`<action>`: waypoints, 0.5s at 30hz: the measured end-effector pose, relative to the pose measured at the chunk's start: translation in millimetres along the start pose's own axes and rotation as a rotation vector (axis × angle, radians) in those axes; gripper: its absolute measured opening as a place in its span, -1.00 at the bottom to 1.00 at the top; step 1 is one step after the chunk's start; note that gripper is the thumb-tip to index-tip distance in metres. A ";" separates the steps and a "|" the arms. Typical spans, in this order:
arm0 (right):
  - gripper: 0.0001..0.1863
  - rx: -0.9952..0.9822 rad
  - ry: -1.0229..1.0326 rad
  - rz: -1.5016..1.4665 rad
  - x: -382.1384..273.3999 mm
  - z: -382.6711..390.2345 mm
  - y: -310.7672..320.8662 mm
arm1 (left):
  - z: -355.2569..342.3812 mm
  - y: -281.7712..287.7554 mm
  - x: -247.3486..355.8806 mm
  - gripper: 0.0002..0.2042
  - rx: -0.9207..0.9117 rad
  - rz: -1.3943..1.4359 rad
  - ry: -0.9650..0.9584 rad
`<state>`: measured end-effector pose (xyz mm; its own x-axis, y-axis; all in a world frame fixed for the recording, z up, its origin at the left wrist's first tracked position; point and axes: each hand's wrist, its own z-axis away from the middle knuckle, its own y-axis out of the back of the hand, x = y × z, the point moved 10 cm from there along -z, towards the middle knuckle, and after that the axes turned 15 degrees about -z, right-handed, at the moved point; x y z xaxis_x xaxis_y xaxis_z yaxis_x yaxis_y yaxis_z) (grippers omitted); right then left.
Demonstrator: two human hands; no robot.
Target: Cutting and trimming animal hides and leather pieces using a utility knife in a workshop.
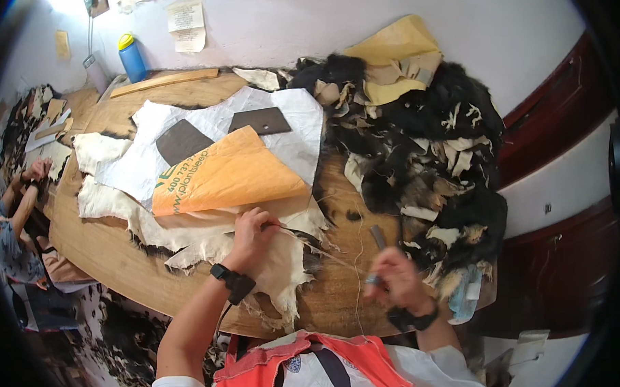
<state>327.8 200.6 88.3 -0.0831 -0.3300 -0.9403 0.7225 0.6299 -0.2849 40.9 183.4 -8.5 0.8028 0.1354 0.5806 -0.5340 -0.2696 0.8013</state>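
My left hand (251, 235) pinches the edge of the cream hide (279, 276), with a dark slit beside its fingers. Just above it lies an orange paper pattern (227, 176) with a lifted lower edge, over white paper (294, 126) carrying two dark flat plates (182, 140) (259, 120). My right hand (395, 279), blurred and closed, is right of the hide, gripping a small tool whose grey part (376, 235) points up. Whether a thin pale thread nearby passes through these fingers is unclear.
Black fur scraps (384, 177) pile on the wooden table's (86, 242) right, with yellow paper (387, 44) behind. A blue bottle (133, 60) and wooden strip (163, 82) stand and lie at back. Another person (14, 238) works at far left. Dark red cabinetry (551, 267) is at right.
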 end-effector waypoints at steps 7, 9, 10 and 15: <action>-0.86 0.874 0.221 0.916 -66.8 204.5 209.0 | -3.8 -11.6 8.7 -0.94 -0.021 0.041 -0.038; -0.85 0.895 0.309 1.294 -75.3 252.4 221.3 | -2.2 -6.1 9.0 -0.94 0.010 0.015 -0.040; -0.88 1.048 0.133 1.498 -73.7 277.5 236.1 | -2.6 -7.4 11.5 -0.94 0.003 0.019 -0.055; -0.85 1.344 -0.338 1.831 -55.5 303.0 238.1 | -2.6 -8.5 9.4 -0.92 0.013 -0.021 -0.065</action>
<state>712.4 155.8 129.0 0.9437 -0.3067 0.1238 -0.2253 -0.3218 0.9196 52.3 189.5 -9.5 0.8297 0.0792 0.5525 -0.5135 -0.2794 0.8113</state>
